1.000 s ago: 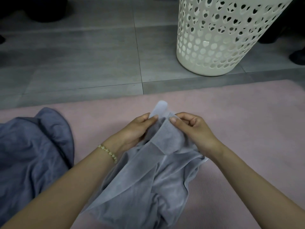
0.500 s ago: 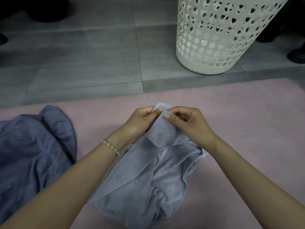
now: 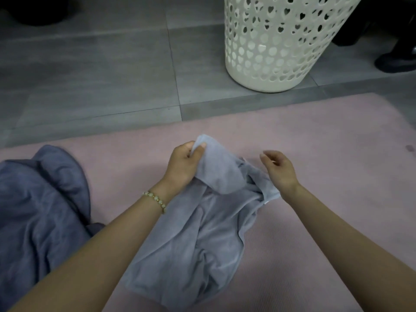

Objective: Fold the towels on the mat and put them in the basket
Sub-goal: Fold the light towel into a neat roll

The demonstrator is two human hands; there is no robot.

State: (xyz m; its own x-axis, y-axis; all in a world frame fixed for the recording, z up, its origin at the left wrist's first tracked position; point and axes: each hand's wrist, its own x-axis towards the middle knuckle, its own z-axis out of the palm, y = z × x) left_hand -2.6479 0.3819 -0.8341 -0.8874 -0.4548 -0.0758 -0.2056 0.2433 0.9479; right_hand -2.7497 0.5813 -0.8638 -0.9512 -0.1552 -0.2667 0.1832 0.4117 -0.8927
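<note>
Left hand (image 3: 183, 164): pinches one corner of the light grey towel (image 3: 202, 239) between thumb and fingertips, raised a little off the mat (image 3: 326, 149).
Right hand (image 3: 280, 168): fingers loosely curled and holding nothing; it hovers just over the towel's right edge.
Risk: with only one corner held, a lift would likely leave the cloth hanging twisted and the fold crooked.
Cause: the rest is bunched, and no second corner shows plainly near the right wrist.
Slip: the pinch sits near the very tip, so a tug may free it.
Towel to grip: it trails from the left fingertips toward the person, crumpled between both forearms.
Darker towel (image 3: 40, 199): heaped left of the left forearm, untouched.
Basket (image 3: 276, 41): on the floor beyond the mat, well apart.
</note>
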